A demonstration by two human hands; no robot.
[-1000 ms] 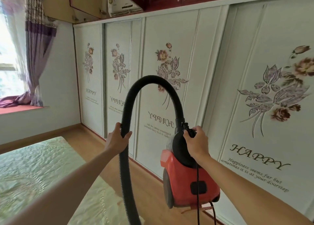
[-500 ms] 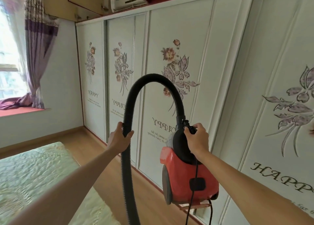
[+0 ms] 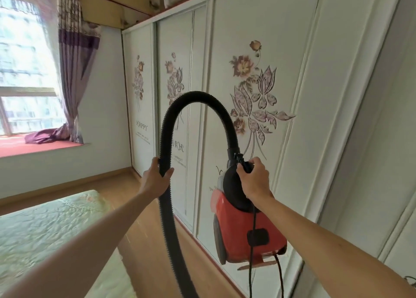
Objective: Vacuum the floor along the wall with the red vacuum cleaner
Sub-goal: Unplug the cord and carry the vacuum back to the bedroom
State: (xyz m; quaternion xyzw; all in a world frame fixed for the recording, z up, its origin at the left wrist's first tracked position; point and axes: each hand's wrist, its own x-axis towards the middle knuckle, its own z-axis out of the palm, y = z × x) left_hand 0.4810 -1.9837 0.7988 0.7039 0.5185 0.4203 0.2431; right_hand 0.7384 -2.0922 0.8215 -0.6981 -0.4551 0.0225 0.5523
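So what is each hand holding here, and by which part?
The left hand grips the black hose on its descending stretch; the right hand holds the red vacuum cleaner by its black top handle.

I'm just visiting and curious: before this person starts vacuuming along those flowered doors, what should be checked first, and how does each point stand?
1. Right hand grips the handle of the red canister vacuum cleaner: ok.
2. Left hand holds the black ribbed hose: ok.
3. Vacuum cleaner resting on the wooden floor: not ok, it hangs in the air beside the white flowered wardrobe doors.
4. Hose end down at the floor: cannot tell, it runs out of view.
5. Black power cord plugged in: cannot tell, its end is out of view.
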